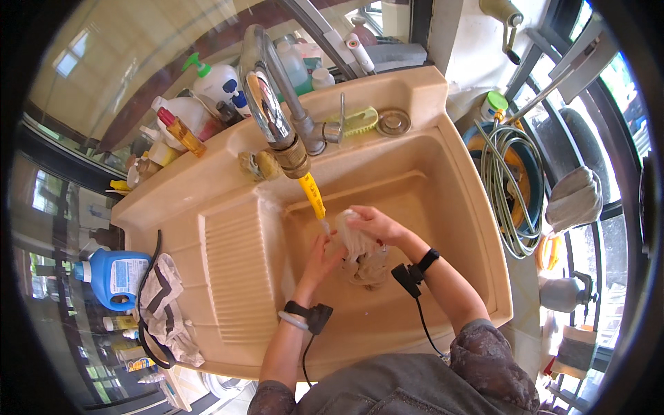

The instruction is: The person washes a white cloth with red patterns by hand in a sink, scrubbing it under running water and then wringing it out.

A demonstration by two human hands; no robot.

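Note:
Over the basin of a tan laundry sink, my right hand grips a whitish wet cloth, whose lower part hangs bunched towards the basin floor. My left hand is beside the cloth's left edge, fingers apart, under the thin water stream from a yellow hose piece on the chrome faucet. Whether its fingertips touch the cloth is unclear. Each wrist wears a black strap with a small cabled device.
A ribbed washboard is moulded left of the basin. Beyond it lie a grey cloth, a black strap and a blue detergent jug. Bottles line the back ledge, near a green brush. A coiled hose hangs at right.

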